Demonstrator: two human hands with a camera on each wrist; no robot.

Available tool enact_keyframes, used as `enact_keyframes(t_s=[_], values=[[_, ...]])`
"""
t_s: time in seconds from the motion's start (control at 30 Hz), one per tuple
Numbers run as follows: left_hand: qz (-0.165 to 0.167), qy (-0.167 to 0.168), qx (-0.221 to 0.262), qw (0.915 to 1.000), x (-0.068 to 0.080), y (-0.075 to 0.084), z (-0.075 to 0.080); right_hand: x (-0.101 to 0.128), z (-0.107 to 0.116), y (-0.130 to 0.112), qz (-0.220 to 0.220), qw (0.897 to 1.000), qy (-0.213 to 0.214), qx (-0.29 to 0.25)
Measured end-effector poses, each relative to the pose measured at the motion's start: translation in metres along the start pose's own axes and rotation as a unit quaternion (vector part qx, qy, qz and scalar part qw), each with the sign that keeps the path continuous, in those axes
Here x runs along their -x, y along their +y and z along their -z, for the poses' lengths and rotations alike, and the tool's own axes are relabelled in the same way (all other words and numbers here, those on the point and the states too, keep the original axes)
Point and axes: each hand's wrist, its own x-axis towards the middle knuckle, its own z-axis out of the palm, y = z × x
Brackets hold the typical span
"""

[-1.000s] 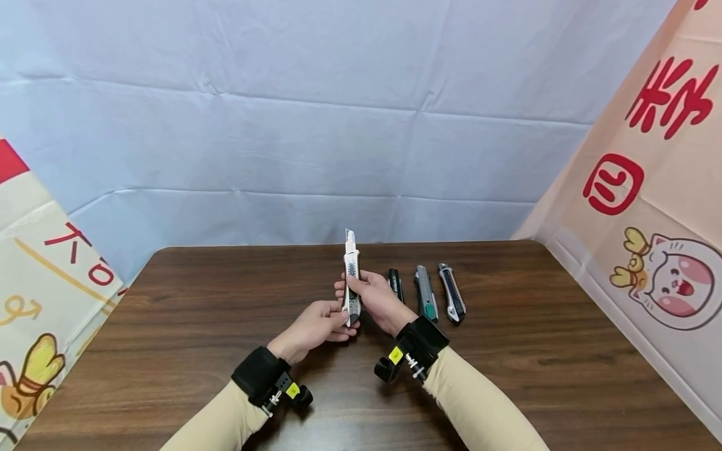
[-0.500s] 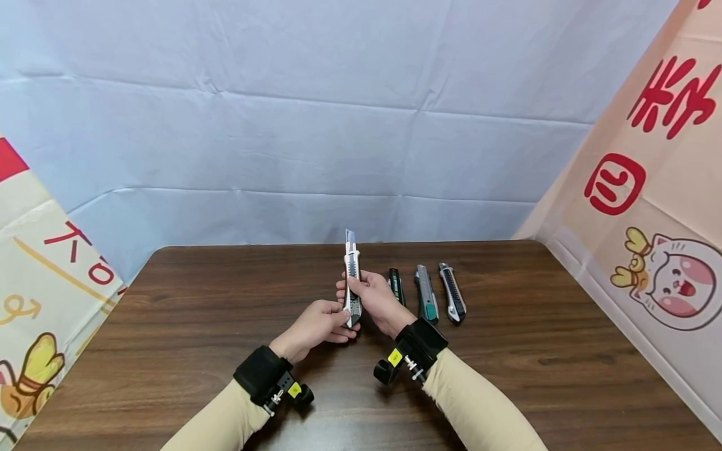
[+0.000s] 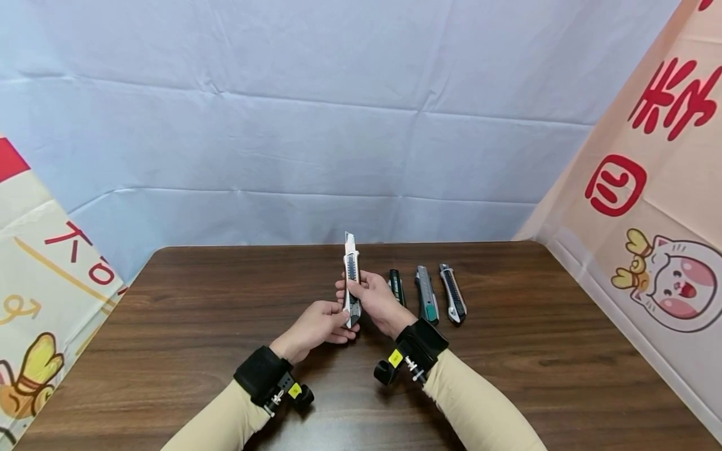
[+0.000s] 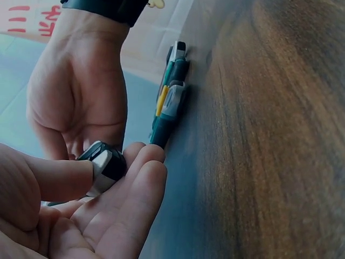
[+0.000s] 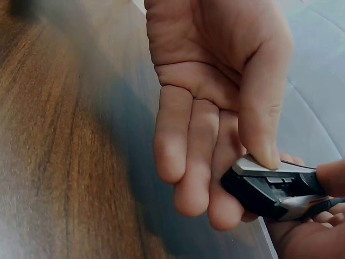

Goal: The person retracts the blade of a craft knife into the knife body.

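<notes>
Two hands hold the utility knife (image 3: 351, 282) upright above the bench (image 3: 197, 313), left hand (image 3: 316, 326) pinching its butt, right hand (image 3: 375, 297) wrapping the body, thumb on slider; blade tip shows shorter than a second ago, apparently retracting.

Silver utility knife (image 3: 351, 280) held upright over the table (image 3: 197, 326)

A slim snap-off knife with a silver body and a dark slider track down its face — its short blade sticks out at the top, pointing up and away. The black butt end sits lowest, pinched by the left hand (image 3: 318, 326); the right hand (image 3: 376, 299) grips the middle, thumb on the body.
</notes>
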Motion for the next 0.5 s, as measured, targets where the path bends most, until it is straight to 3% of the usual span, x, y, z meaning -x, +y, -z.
enact_keyframes(t_s=[0.5], values=[[0.006,0.01,-0.015,0.9998,-0.0019,0.0025,-0.0001,-0.0006,0.0009,-0.001,0.001,1.0,-0.005,-0.008]])
